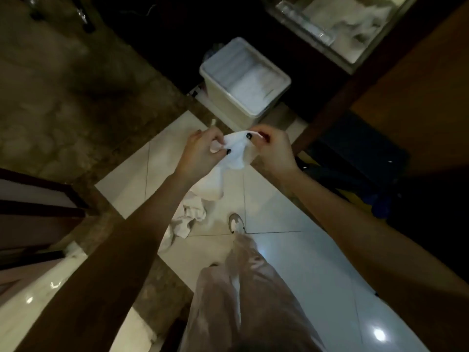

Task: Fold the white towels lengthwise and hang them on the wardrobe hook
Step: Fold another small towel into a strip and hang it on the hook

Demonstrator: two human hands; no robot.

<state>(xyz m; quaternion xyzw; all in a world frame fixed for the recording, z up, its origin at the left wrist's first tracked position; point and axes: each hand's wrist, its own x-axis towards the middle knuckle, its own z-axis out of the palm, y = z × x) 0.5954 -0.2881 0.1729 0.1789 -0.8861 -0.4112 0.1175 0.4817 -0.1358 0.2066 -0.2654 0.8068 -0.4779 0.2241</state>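
OK, your left hand (203,149) and right hand (275,148) each pinch-grip the white towel (234,154) at its top edge, so it hangs ready for folding.

both bare forearms reach in from the lower left and lower right of the frame and meet just above its centre. the left hand (203,151) sits left of centre with its back toward the camera, fingers curled, thumb and fingertips pinching the white towel (236,153). the right hand (274,151) is just right of it at about the same height, fingers curled in, thumb pressed on the same bunched cloth. the hands are close together, wrists bent slightly inward. the nails are dark.
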